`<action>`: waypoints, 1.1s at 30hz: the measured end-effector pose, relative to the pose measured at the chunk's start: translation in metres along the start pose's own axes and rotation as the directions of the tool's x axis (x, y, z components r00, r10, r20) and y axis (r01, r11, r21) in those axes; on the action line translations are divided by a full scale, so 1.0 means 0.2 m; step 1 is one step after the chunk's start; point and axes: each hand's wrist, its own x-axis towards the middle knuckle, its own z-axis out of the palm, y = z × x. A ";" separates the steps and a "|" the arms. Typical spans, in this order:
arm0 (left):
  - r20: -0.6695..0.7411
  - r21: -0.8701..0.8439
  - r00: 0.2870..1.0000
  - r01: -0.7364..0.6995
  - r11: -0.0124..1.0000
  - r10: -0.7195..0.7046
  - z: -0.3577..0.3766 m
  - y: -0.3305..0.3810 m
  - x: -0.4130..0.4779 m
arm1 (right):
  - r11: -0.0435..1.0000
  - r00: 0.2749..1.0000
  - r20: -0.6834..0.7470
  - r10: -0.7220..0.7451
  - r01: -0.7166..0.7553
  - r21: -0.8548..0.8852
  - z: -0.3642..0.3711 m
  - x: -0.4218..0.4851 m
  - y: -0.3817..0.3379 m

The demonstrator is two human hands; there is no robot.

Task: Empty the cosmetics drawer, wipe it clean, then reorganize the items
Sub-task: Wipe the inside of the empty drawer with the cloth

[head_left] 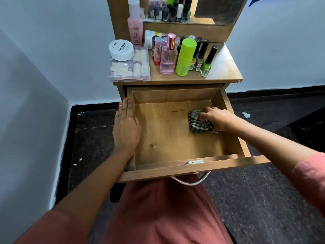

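Wiping with my right hand (218, 118) bunched on the checked cloth (199, 123) at centre right of the drawer (175, 166), I see unwiped floor leftward, where my flat left hand (125, 127) steadies the wall.

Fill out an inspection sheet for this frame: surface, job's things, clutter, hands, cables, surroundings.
Surface: brown wooden drawer pulled open, holding only a dark-and-white checked cloth.
Job's things: cloth lies on the drawer floor, right side; lime-green cylindrical bottle, pink glass perfume bottle and other cosmetics stand on the wooden vanity top.
Clutter: small white scrap on the dark speckled floor, right of the drawer.
Hands: left hand rests on the drawer's left wall, fingers straight; right hand grips the cloth.
Cables: nothing seen.
Surroundings: white walls; mirror above the vanity top.
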 end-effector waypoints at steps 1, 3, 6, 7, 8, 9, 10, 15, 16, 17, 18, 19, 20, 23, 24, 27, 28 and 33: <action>-0.002 0.002 1.000 0.002 1.000 -0.002 0.00 0.00 0.00 | 1.000 1.000 -0.004 -0.010 0.010 -0.008 0.01 -0.01 0.00; -0.005 0.005 1.000 -0.001 1.000 0.001 0.00 0.00 0.00 | 0.999 0.999 -0.002 -0.036 0.036 -0.022 0.04 -0.04 -0.01; -0.008 0.000 1.000 -0.009 1.000 0.009 0.00 0.00 0.00 | 0.998 0.997 0.047 -0.053 0.054 -0.014 0.09 -0.13 -0.03; -0.007 0.000 1.000 -0.005 1.000 0.005 0.00 -0.01 0.00 | 0.998 0.995 0.075 -0.059 0.060 -0.004 0.11 -0.16 -0.04; -0.005 0.000 1.000 0.000 1.000 0.000 -0.01 -0.01 0.00 | 0.998 0.992 0.108 -0.066 0.065 0.013 0.13 -0.19 -0.05; 0.000 0.001 1.000 0.003 1.000 -0.003 -0.01 -0.01 0.00 | 0.997 0.988 0.136 -0.072 0.068 0.035 0.15 -0.21 -0.06; 0.002 0.001 1.000 0.003 1.000 -0.003 -0.01 -0.01 0.00 | 0.996 0.985 0.154 -0.073 0.065 0.056 0.17 -0.23 -0.06; 0.003 0.001 1.000 -0.001 1.000 0.001 -0.01 0.01 -0.01 | 0.999 0.994 0.104 -0.018 0.012 0.053 0.17 -0.24 -0.09; 0.005 0.002 1.000 0.003 1.000 -0.003 -0.01 0.01 -0.01 | 0.998 0.997 0.082 -0.003 -0.002 0.060 0.16 -0.23 -0.09; 0.006 0.003 1.000 0.005 1.000 -0.005 -0.01 0.01 -0.01 | 0.997 0.998 0.061 0.011 -0.015 0.071 0.16 -0.23 -0.10; 0.005 0.003 1.000 0.005 1.000 -0.005 -0.01 0.01 -0.01 | 0.996 0.999 0.038 0.023 -0.026 0.084 0.16 -0.23 -0.10; 0.003 0.002 1.000 0.002 1.000 -0.002 -0.01 0.01 -0.01 | 0.995 0.999 0.016 0.037 -0.038 0.090 0.16 -0.23 -0.10; 0.002 0.001 1.000 -0.001 1.000 0.001 -0.01 0.01 -0.01 | 0.994 0.999 -0.008 0.050 -0.049 0.093 0.16 -0.22 -0.10; 0.006 0.004 1.000 -0.004 1.000 0.004 -0.01 0.01 -0.01 | 0.994 0.993 -0.080 0.086 -0.080 0.079 0.15 -0.16 -0.09; 0.010 0.005 1.000 -0.003 1.000 0.003 0.00 0.01 -0.01 | 0.993 0.991 -0.092 0.101 -0.094 0.076 0.14 -0.14 -0.08; 0.018 0.011 1.000 -0.005 1.000 0.005 0.00 0.01 -0.02 | 0.990 0.986 -0.110 0.122 -0.113 0.088 0.11 -0.04 -0.05; 0.019 0.013 1.000 -0.005 1.000 0.004 0.00 0.02 -0.01 | 0.989 0.985 -0.122 0.120 -0.108 0.101 0.09 0.00 -0.04; 0.016 0.004 1.000 0.004 1.000 -0.005 -0.02 0.02 -0.01 | 0.979 0.966 -0.248 0.080 -0.030 0.200 0.02 0.15 0.03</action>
